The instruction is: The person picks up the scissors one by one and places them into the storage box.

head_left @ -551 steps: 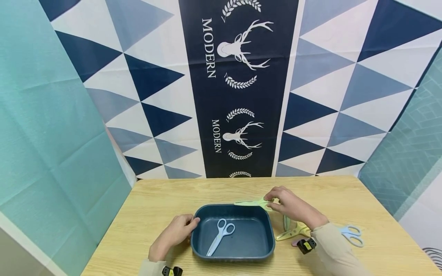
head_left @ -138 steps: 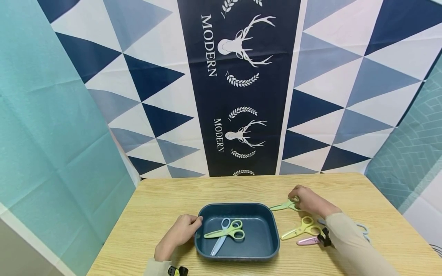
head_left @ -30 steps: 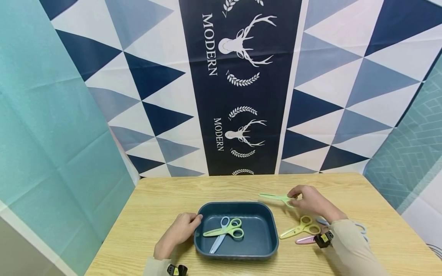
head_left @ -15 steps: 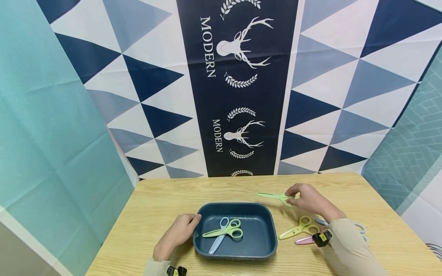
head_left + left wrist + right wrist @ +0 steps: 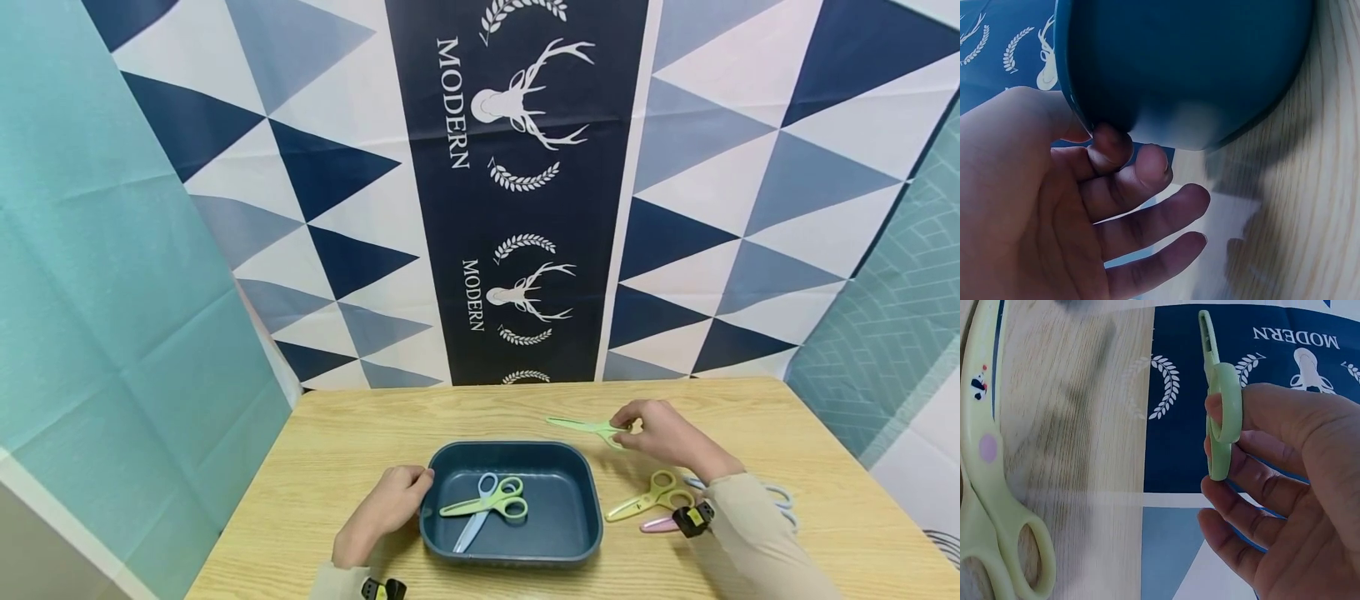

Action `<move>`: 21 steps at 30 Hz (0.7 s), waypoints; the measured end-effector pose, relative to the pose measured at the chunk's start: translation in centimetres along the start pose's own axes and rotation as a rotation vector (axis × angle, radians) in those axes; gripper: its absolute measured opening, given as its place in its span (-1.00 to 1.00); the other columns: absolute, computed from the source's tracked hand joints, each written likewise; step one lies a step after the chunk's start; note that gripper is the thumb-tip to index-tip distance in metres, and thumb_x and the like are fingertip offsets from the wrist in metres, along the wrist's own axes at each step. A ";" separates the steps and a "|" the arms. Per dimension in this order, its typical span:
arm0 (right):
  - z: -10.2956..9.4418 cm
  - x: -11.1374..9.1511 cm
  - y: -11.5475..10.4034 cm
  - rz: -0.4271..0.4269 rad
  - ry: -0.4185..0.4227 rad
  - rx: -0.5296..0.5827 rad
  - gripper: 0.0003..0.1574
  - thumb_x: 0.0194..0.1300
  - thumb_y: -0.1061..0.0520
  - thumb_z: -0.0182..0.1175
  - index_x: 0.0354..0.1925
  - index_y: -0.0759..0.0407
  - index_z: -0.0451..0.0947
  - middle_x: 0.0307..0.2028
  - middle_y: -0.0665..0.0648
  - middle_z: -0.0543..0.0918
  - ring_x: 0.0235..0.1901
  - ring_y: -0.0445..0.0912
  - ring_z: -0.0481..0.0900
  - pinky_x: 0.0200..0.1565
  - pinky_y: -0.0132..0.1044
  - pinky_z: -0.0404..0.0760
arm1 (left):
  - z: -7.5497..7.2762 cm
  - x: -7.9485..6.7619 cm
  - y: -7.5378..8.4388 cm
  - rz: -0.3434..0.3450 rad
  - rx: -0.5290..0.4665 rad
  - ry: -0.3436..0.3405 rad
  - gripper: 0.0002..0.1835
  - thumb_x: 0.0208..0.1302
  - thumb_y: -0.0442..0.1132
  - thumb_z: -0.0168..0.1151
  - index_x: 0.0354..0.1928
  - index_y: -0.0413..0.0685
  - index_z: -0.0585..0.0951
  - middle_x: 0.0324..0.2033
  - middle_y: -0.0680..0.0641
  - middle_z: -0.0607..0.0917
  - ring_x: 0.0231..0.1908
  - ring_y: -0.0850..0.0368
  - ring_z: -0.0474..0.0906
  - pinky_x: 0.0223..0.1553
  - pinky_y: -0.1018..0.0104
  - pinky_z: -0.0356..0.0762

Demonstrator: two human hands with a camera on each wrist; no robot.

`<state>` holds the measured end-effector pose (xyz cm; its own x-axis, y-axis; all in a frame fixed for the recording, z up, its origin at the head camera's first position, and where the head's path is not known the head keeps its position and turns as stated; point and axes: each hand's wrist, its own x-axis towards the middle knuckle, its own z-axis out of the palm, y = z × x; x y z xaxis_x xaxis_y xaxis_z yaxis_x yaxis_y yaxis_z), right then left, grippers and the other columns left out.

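My left hand point(image 5: 390, 502) grips the left rim of a dark blue tray point(image 5: 558, 512) between thumb and finger; the left wrist view shows the other fingers spread loosely outside its wall. In the tray, green-handled scissors point(image 5: 480, 505) lie across light blue scissors point(image 5: 472, 531). My right hand point(image 5: 658, 432) pinches another pair of light green scissors point(image 5: 585, 426) by the handle loops, above the table behind the tray's right corner. Their closed blades point left. From the right wrist, the held scissors point(image 5: 1229, 406) appear nearly edge-on.
On the wooden table right of the tray lie yellow scissors point(image 5: 651, 497), pink scissors point(image 5: 657, 525) and light blue scissors point(image 5: 783, 500). My right sleeve point(image 5: 757, 525) partly covers the last two. A patterned cloth point(image 5: 525, 250) hangs behind the table's far edge.
Since the oldest frame, one pair of green scissors has come to lie in the tray. My right hand has since lifted a second green pair and carried it left; the left hand stays on the rim.
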<state>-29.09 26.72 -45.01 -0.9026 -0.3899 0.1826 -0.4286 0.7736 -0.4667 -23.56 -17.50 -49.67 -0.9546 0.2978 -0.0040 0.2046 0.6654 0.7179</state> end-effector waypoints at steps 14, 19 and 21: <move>-0.1 0.7 -1.3 -0.033 0.008 -0.003 -0.86 0.18 0.17 0.48 -0.26 0.18 0.76 -0.30 0.02 0.77 -0.26 -0.13 0.66 -0.14 -0.06 0.69 | 0.2 0.0 0.5 0.005 -0.014 0.003 -0.54 0.60 -0.14 -0.05 -0.58 -0.02 0.48 -0.68 0.10 0.44 -0.61 0.23 0.48 -0.55 0.38 0.44; -0.2 0.8 -2.0 -0.053 0.006 -0.002 -0.86 0.19 0.18 0.47 -0.25 0.19 0.76 -0.29 0.03 0.78 -0.25 -0.12 0.67 -0.14 -0.06 0.70 | 0.2 0.0 0.7 0.006 -0.003 0.001 -0.52 0.61 -0.15 -0.07 -0.59 -0.03 0.48 -0.70 0.12 0.44 -0.63 0.24 0.43 -0.58 0.40 0.39; -0.2 0.9 -2.3 -0.052 0.006 -0.005 -0.86 0.19 0.18 0.47 -0.25 0.18 0.76 -0.29 0.02 0.78 -0.26 -0.13 0.67 -0.15 -0.11 0.70 | 0.2 0.0 0.8 0.005 0.000 0.000 -0.52 0.62 -0.14 -0.08 -0.58 -0.04 0.48 -0.70 0.12 0.44 -0.64 0.24 0.42 -0.59 0.40 0.36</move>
<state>-28.93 24.69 -43.58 -0.8794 -0.4265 0.2113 -0.4748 0.7549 -0.4524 -23.39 -16.85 -49.27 -0.9536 0.3010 -0.0009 0.2088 0.6638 0.7182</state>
